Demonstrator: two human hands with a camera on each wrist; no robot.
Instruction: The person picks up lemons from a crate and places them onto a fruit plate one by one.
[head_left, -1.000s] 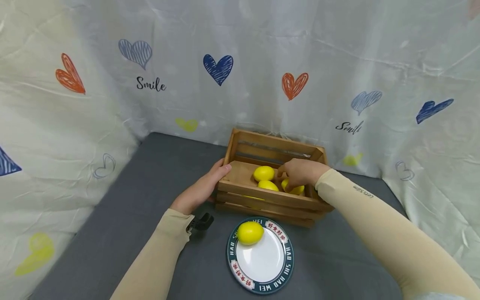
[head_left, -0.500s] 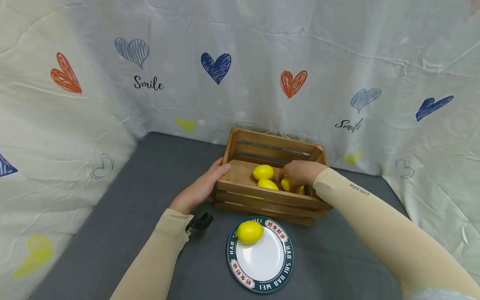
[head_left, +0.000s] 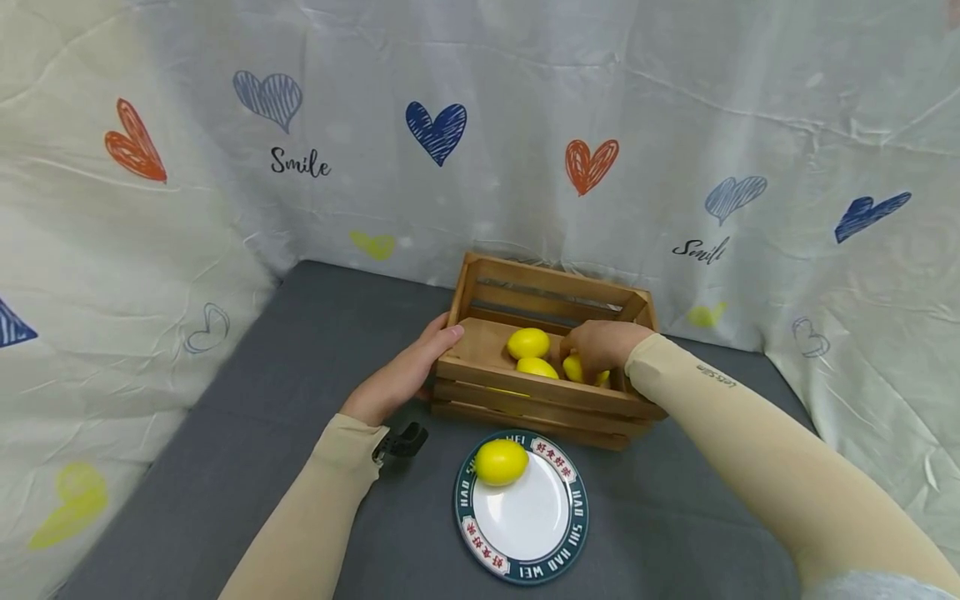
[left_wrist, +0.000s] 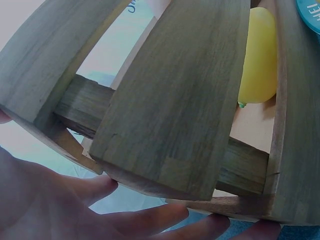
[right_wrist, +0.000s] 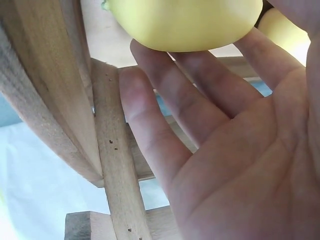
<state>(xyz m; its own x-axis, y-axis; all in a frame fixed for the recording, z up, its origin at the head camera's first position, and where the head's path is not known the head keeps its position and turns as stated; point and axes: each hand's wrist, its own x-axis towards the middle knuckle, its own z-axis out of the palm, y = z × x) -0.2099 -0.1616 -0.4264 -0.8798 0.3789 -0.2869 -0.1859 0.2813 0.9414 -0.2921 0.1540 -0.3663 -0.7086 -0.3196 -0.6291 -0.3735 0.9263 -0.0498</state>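
A slatted wooden crate holds several yellow lemons on its brown floor. My left hand grips the crate's left end, thumb over the front corner of the rim; in the left wrist view its fingers lie along the end of the slats. Inside the right part of the crate my right hand holds a lemon, with fingers at its far side and the thumb only partly in the right wrist view. Two more lemons lie left of that hand, one at the back and one nearer the front slat.
In front of the crate a white plate with a dark green lettered rim bears one lemon. The grey tabletop extends left and right. A pale curtain printed with hearts hangs close behind the crate.
My right hand's fingers have closed in lower around the lemon at the crate's right. The left hand, crate and plate stay in place; the view shifts slightly.
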